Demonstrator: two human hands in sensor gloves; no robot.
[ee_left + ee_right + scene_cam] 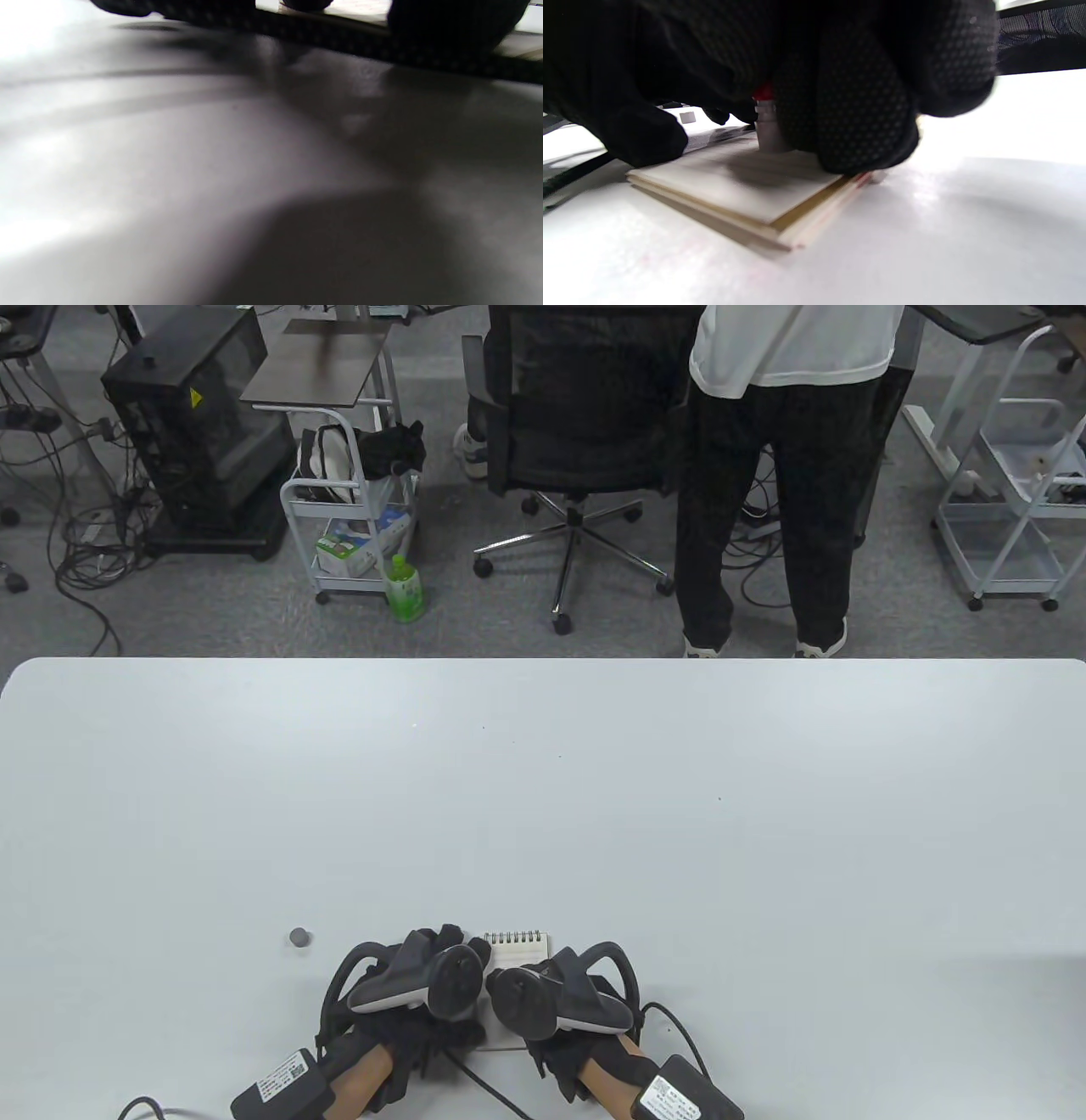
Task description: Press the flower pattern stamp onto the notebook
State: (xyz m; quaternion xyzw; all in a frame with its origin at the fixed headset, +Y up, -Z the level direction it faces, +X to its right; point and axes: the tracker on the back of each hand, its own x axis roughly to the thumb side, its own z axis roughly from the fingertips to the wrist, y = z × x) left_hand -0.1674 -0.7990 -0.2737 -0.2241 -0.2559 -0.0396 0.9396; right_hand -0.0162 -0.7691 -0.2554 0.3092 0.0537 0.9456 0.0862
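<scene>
A small spiral notebook [519, 948] lies open near the table's front edge, mostly hidden under both hands. In the right wrist view my right hand [780, 144] pinches a grey stamp with a red top [767, 127] and holds it upright with its base on the blank page [734, 186]. In the table view the right hand [530, 984] is over the notebook's right part. My left hand [450, 943] rests at the notebook's left edge; its fingertips [445, 25] touch down at the top of the left wrist view.
A small grey cap [299, 937] stands on the white table [594, 814] left of the hands; it also shows in the right wrist view [687, 117]. A person and an office chair stand beyond the table's far edge.
</scene>
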